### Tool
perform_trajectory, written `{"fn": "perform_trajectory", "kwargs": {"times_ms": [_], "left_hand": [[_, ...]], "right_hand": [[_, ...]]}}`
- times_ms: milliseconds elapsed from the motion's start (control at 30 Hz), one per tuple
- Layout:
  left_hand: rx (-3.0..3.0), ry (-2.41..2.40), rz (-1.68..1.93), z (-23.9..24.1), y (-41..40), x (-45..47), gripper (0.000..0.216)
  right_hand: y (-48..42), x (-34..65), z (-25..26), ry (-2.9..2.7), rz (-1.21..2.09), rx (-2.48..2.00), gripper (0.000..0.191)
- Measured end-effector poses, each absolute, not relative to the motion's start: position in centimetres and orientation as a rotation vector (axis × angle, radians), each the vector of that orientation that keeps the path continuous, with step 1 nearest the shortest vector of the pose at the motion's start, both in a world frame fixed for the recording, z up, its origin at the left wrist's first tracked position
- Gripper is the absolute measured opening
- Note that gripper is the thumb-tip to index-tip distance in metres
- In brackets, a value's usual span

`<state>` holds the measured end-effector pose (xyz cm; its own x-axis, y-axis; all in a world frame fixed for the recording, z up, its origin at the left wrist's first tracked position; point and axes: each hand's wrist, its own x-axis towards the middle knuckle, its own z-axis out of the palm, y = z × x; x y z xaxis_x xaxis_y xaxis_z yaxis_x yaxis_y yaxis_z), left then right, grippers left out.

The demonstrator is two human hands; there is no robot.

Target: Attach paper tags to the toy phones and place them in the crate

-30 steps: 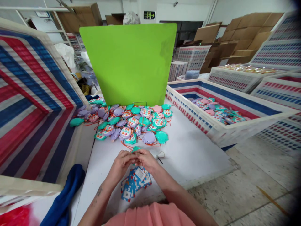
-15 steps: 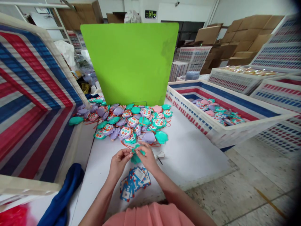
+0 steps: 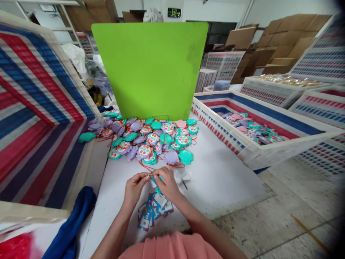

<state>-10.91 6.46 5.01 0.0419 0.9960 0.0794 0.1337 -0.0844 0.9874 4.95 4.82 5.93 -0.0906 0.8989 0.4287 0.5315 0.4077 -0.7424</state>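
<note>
My left hand and my right hand meet tip to tip above the white table. Both are closed in a pinch on a thin cord, whose exact run between the fingers is hard to make out. A blue and white tag card hangs just under the fingertips. Behind it and my right hand, a teal toy is mostly hidden. Nearer my body lies a loose stack of blue and white cards. A small black stick-like piece with a thin loop lies right of my right hand.
A heap of purple, teal and pink animal-shaped toys with red cords lies beyond my hands, before a green board. A striped-lined crate with more toys stands right; another crate lies tipped at left, beside blue cloth.
The tag card now shows between my hands, over the teal toy, which was more visible before. My right hand has shifted slightly down; the heap and the crates stay put.
</note>
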Motion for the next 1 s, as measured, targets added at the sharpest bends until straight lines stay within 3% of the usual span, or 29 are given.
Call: {"fn": "perform_trajectory", "kwargs": {"times_ms": [733,1000], "left_hand": [[1.389,1.160,1.104,5.54,6.09,-10.71,0.022],[1.805,1.211,1.157,6.01,6.12,-10.69,0.017]], "right_hand": [[4.30,4.65,6.29,-1.756,0.490,-1.185,0.014],[4.30,4.74,5.65,-1.610,0.683,-1.128,0.015]]}}
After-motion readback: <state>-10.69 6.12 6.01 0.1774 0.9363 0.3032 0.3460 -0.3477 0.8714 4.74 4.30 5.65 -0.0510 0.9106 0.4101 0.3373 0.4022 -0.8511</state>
